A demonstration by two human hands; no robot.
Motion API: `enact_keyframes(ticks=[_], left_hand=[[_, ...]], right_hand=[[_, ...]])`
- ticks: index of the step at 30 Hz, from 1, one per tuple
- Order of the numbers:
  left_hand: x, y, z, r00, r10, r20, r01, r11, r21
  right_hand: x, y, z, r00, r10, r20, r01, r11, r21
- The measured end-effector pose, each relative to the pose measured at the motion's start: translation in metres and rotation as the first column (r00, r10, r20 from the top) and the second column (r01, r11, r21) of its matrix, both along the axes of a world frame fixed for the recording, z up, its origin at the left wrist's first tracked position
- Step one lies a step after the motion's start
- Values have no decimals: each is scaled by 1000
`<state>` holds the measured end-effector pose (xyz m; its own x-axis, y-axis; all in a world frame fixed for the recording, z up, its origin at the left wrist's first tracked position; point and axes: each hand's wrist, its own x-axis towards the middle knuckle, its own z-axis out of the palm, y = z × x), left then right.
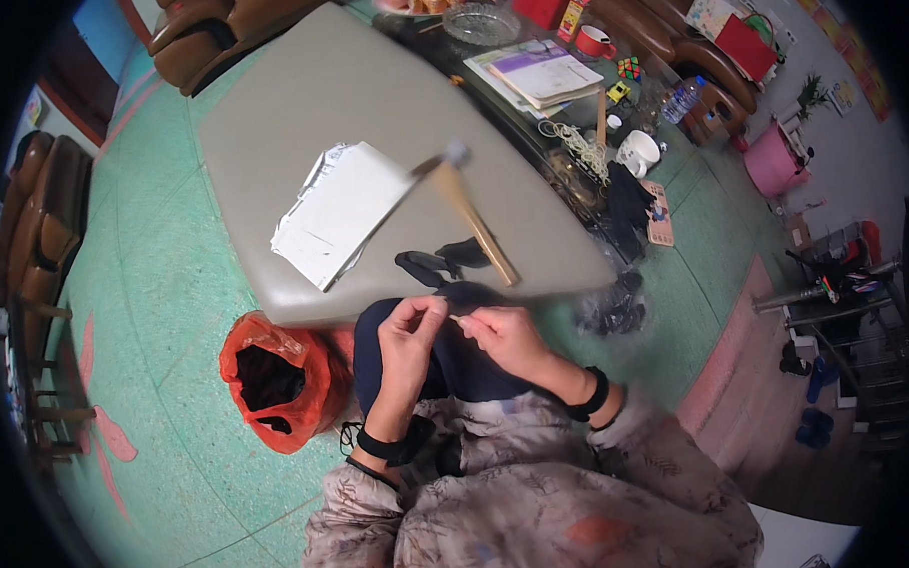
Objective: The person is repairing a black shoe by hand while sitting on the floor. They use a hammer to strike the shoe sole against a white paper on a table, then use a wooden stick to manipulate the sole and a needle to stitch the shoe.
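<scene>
My left hand (404,338) and my right hand (509,340) are close together over my dark-trousered lap, at the near edge of a grey padded surface (298,99). Thumb and forefinger are pinched on each. A tiny pale bit shows by the right fingertips; what either hand holds is too small to make out. Just beyond them lie black pieces of cloth-like material (436,262). A hammer (485,228) with a wooden handle lies beside these, its handle end toward me. To its left is a white flat slab (340,216) with torn, crinkled edges.
An orange-red plastic bag (328,389) with dark contents stands on the green floor left of my knees. On the right, a cluttered dark table holds papers (547,78), a white mug (638,155), a red mug (594,43), white cord (580,147) and a bottle (682,100).
</scene>
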<state>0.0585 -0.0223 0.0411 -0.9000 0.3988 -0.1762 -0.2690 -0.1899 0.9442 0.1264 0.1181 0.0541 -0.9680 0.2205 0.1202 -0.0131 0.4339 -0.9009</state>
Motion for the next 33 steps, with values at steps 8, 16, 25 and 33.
enact_keyframes(ticks=[8, 16, 25, 33], left_hand=[[9, 5, -24, 980, -20, -199, -35, 961, -274], [9, 6, -22, 959, 44, -280, -144, 925, -350], [10, 8, -22, 960, 46, -277, -138, 936, -323], [13, 7, -30, 929, -44, -367, -124, 897, -424]], right_hand=[[-1, 10, -6, 945, 92, 314, -5, 963, -268], [-3, 7, -15, 994, -6, 109, 22, 989, -149], [1, -2, -15, 996, -52, 70, 60, 992, -109], [0, -7, -19, 995, -10, -97, 12, 1000, 16]])
